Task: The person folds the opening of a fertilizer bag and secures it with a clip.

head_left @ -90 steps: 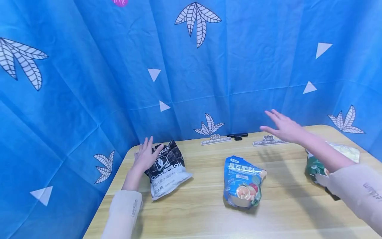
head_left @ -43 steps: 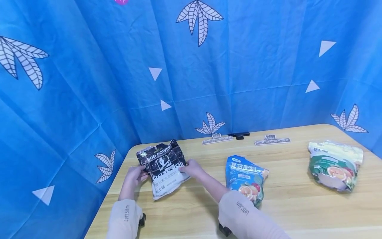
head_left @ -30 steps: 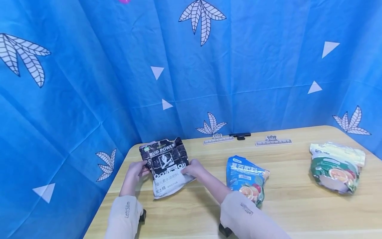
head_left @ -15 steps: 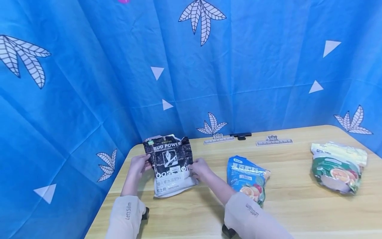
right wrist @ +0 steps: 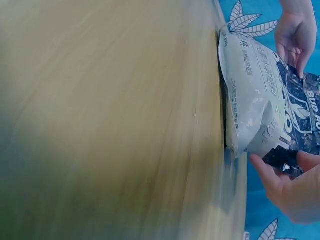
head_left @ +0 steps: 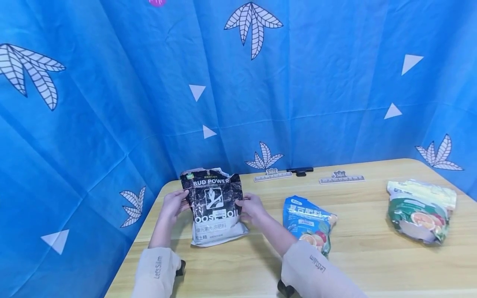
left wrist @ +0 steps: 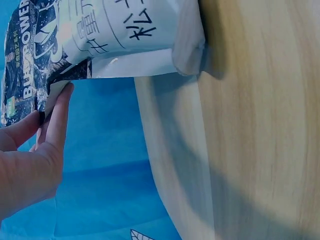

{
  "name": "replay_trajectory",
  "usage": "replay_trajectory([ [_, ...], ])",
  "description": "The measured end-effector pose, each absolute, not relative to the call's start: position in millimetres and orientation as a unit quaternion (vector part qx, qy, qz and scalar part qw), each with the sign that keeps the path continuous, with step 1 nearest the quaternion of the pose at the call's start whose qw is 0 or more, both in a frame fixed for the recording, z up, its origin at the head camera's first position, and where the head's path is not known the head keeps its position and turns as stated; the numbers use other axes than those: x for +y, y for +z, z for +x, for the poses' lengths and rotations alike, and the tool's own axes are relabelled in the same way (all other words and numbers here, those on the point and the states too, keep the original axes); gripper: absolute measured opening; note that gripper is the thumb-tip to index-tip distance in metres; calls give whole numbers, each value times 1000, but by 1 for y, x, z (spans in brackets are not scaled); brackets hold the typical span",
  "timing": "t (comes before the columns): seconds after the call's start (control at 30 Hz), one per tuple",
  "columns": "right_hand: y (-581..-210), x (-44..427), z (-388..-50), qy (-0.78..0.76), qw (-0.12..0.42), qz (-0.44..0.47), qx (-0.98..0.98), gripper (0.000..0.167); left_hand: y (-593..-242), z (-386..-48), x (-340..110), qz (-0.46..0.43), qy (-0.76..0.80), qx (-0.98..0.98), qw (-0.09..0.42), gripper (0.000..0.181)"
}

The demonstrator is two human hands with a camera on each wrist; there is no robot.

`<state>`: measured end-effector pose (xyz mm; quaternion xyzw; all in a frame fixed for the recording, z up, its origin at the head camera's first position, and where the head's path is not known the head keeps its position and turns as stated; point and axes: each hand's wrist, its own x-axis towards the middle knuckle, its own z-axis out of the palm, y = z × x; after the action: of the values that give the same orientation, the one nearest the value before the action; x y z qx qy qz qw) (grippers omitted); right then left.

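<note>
Fingers point(left wrist: 61, 110) of left hand point(head_left: 173, 205) and right hand point(head_left: 254, 207) pinch the black bag point(head_left: 219, 227) by its sides; steadying it seems the step, any next move calling for even grip.

Blue pouch point(head_left: 305, 221) on the table point(head_left: 369, 260), green pouch point(head_left: 419, 213) way over right, couple of piano-print clips point(head_left: 273, 177) near the back edge, black clip point(head_left: 301, 170) between them, leafy blue curtain point(head_left: 335, 95) behind.
</note>
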<state>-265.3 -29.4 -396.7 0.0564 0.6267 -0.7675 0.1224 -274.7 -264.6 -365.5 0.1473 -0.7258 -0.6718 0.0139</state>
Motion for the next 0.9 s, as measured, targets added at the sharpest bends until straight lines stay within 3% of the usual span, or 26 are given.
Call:
replay_trajectory([
  [0.27,-387,-23,-266,-689,21,19,724,7,-360,-273,-259,129,-686,-716,22,42],
  [0.6,-380,-18,-265,-719,9,21,694,11,-352,-272,-256,98,-704,-702,33,42],
  [0.9,-374,-14,-263,-717,-7,15,697,10,-355,-271,-251,46,-728,-678,91,19],
])
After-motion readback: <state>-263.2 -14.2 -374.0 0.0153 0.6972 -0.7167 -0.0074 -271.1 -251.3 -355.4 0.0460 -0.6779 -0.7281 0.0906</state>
